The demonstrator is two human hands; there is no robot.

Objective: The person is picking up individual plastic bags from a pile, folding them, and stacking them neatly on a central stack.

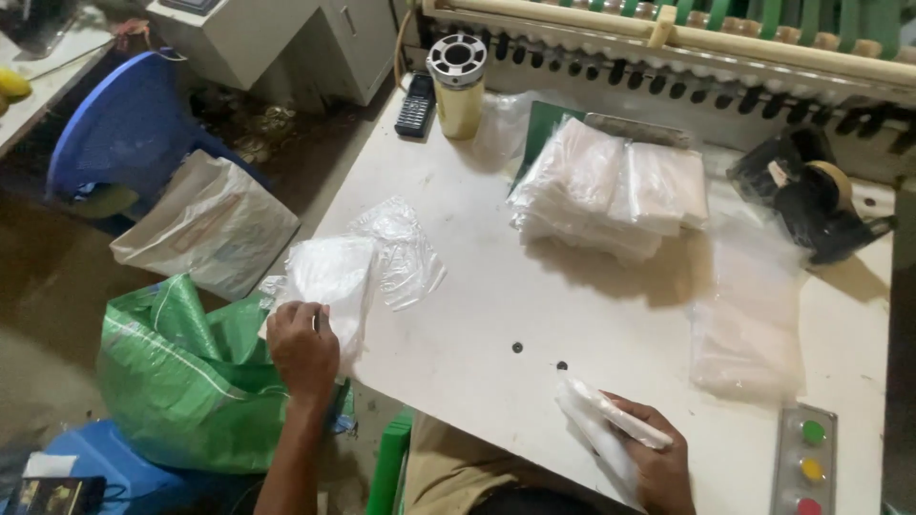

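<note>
1. A thin clear plastic bag [329, 277] lies crumpled at the left edge of the white worktop [496, 296], partly hanging over that edge; a second loose clear bag [405, 253] lies just beside it on its right, touching it.
2. The left hand [301, 348] reaches up from below, its arm rising from the bottom of the view, back of the hand upward; its fingers [296, 319] are curled and closed on the lower edge of the crumpled bag.
3. The right hand [658, 463] rests at the near edge of the worktop, wrist bent inward; its fingers are wrapped around a folded white bundle [606, 424] of plastic, which sticks out toward the upper left.
4. Below the left hand, off the worktop, stands an open green woven sack [181, 377]; a white woven sack [210, 224] lies on the floor beyond it, next to a blue plastic chair [119, 124].
5. Farther back, near the middle of the worktop, sits a stack of flat clear bags [611, 186]; a single flat clear sheet [749, 324] lies to its right.
6. At the far side are a yellowish cylinder with a metal top [458, 86], a dark handset [416, 105] beside it, and a black tape dispenser [816, 195] at the right.
7. A panel of green, yellow and red buttons [809, 463] is set in the near right corner.
</note>
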